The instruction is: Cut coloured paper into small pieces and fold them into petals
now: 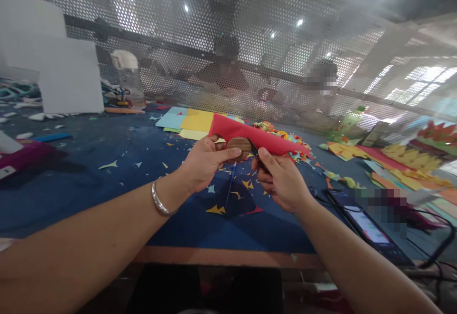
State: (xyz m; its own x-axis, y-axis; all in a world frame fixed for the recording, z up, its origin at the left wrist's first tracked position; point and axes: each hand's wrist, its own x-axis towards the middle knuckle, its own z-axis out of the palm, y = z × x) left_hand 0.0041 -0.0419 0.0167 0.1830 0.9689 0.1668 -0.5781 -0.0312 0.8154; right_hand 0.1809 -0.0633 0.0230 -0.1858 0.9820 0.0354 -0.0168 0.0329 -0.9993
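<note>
My left hand (202,161) is closed on a sheet of red paper (246,132), its thumb pressing a round brown wood-grained disc (238,145) against the sheet. In my right hand (283,181) is a pair of dark scissors (254,149), mostly hidden by the fingers. Their blades are at the paper, right beside the disc. The red sheet slants down to the right. Below my hands, a thin blue stick-like thing (231,183) and small paper scraps (215,209) lie on the blue tabletop (143,204).
Yellow paper (196,121) and light blue paper (171,118) lie behind my left hand. A heap of colourful clippings (298,142) is beyond the right. At right are a phone (367,223) and paper crowns (407,157); at left, a bottle (130,83). A perforated screen (178,52) stands behind.
</note>
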